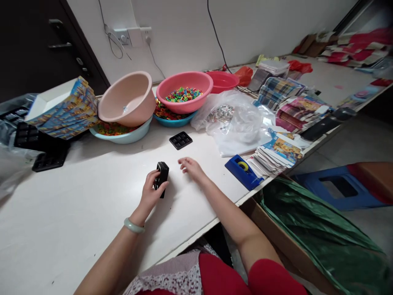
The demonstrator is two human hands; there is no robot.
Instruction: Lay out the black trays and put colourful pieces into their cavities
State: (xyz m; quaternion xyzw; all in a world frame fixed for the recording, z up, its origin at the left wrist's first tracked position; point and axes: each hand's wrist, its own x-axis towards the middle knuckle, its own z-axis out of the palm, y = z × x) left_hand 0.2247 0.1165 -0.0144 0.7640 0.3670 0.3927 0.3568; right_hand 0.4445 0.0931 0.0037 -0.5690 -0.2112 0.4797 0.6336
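My left hand (152, 186), with a pale green bangle at the wrist, is closed around what looks like a black plastic tray (163, 174) or a few nested together, standing on edge on the white table. The thumb lies on the near side and the fingers go around the left face. My right hand (190, 169) is just to the right, a short gap away, palm turned inward with loosely bent fingers and nothing visible in them. Beyond both hands a flat black tray with square compartments (180, 140) lies on the tabletop.
Along the wall stand a tilted beige basin (106, 102), a pink basin (204, 86) of colourful small pieces, and a plastic bag (248, 123). At right are a blue tape dispenser (241, 176) and stacked printed cards (270, 159). Nested printed boxes (70, 110) stand left.
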